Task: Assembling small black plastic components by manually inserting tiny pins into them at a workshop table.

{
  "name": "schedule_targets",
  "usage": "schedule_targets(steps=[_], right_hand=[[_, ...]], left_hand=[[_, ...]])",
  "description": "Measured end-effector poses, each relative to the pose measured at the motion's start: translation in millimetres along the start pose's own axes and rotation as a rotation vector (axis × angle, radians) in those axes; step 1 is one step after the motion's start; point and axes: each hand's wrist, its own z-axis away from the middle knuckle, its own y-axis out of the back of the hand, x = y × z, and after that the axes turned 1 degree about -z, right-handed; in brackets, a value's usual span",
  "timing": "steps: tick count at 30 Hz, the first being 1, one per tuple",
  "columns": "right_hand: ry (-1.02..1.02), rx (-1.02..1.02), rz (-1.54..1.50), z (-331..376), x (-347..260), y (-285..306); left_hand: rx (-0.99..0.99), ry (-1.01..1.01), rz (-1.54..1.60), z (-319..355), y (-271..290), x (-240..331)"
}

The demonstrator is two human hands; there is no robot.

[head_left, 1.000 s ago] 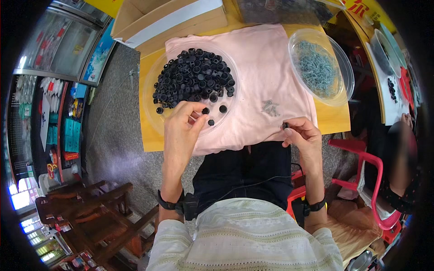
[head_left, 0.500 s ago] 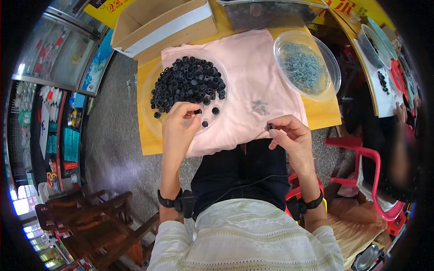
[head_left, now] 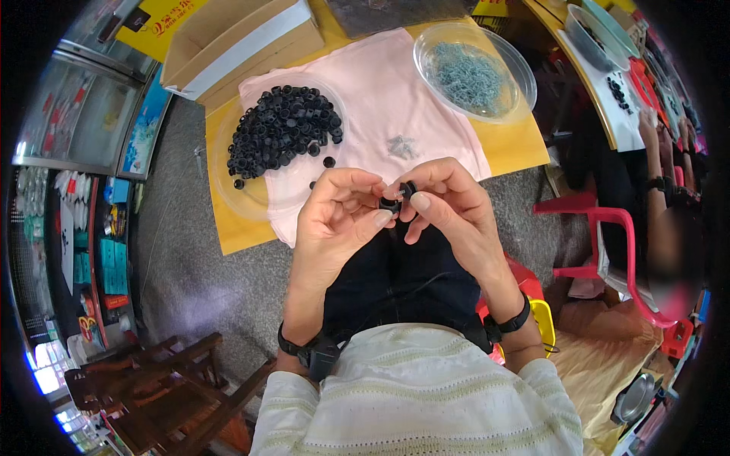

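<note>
1. Black plastic ring sits pinched between the thumb and fingertips of the left hand, held above the person's lap, just off the near edge of the surface.
2. Right hand meets it from the other side, its grip closed on a second small black piece that touches the ring.
3. Both hands are raised close together, fingertips touching around the two parts; a dark band circles each wrist.
4. Behind the hands, a pink cloth covers the yellow surface.
5. On the cloth's left part, a clear shallow dish carries a heap of black rings, with a few loose ones lying near its rim.
6. At the far right, a second clear bowl holds a pile of small grey metal bits.
7. A few more grey bits lie on the cloth between the two containers.
8. A cardboard box stands at the far left corner.
</note>
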Motion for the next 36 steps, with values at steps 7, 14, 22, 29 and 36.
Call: schedule_targets(steps=[7, 14, 22, 29, 36], right_hand=[[0.042, 0.057, -0.115, 7, 10, 4], [-0.07, 0.075, -0.282, 6, 7, 10], [-0.162, 0.05, -0.363, 1, 7, 16], [-0.103, 0.138, -0.146, -3, 6, 22], [-0.162, 0.135, -0.205, -6, 6, 26]], left_hand=[[0.092, -0.147, -0.059, 7, -9, -17], [0.113, -0.321, -0.267, 8, -9, -22], [0.182, -0.386, -0.538, 3, -1, -25], [0.154, -0.2, -0.219, 0, -4, -26], [0.091, -0.169, -0.062, -9, -3, -25]])
